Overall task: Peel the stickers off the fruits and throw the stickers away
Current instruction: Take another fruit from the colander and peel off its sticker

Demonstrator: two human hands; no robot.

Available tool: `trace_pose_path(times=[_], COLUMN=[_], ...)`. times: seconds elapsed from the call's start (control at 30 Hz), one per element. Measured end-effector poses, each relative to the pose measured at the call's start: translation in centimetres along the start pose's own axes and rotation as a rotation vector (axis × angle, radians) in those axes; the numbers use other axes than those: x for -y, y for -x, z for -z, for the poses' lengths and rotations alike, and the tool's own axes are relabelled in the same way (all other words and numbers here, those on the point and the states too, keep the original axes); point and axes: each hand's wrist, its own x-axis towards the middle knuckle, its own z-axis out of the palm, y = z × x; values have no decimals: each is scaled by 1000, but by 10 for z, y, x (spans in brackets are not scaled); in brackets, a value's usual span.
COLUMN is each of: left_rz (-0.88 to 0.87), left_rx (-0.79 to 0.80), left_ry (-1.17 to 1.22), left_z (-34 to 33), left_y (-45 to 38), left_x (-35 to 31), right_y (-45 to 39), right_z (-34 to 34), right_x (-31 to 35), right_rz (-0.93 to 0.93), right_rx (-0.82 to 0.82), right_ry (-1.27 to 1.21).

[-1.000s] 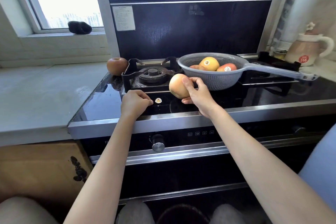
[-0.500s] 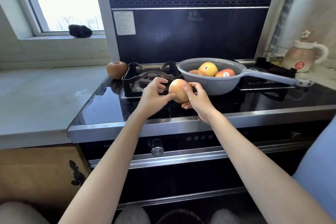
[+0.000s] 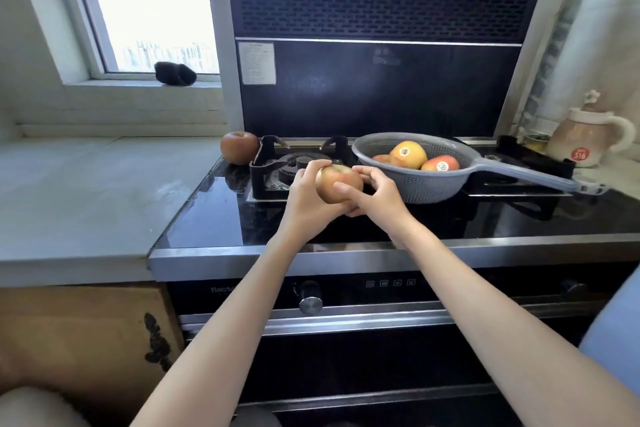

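Both my hands hold a yellow-red apple point(image 3: 337, 182) above the black stove top. My left hand point(image 3: 306, 196) cups its left side and my right hand point(image 3: 375, 196) grips its right side, thumb across the front. No sticker shows on it. A grey colander point(image 3: 415, 184) behind my right hand holds an orange fruit point(image 3: 408, 154) and a red fruit point(image 3: 440, 164), each with a round sticker, plus a third fruit partly hidden. A dark red apple point(image 3: 239, 147) sits at the stove's back left corner.
The gas burner grate point(image 3: 277, 163) stands behind my hands. The colander's long handle point(image 3: 533, 177) reaches right over the second burner. A cream jug point(image 3: 585, 139) stands at the far right. A grey counter point(image 3: 86, 198) lies left of the stove.
My left hand left the small sticker on the stove top and came up to the apple. Both hands now hold it, and it has turned in them.
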Motion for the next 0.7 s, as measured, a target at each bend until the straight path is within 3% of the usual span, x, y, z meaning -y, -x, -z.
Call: trace_pose_path(times=[0.17,0.47,0.7], left_rz=[-72,3,142], left_rx=[-206,-415,-459], left_ry=[14,-39,-128], left_z=[32,94,121], left_y=[-8,-43,-78], left_x=[0,23,56], right_y=[-15,-61,-89], right_z=[-30,-95,-117], right_x=[30,66,67], right_rz=[69,124,171], right_rx=[101,179,70], right_ry=[-28,88,155])
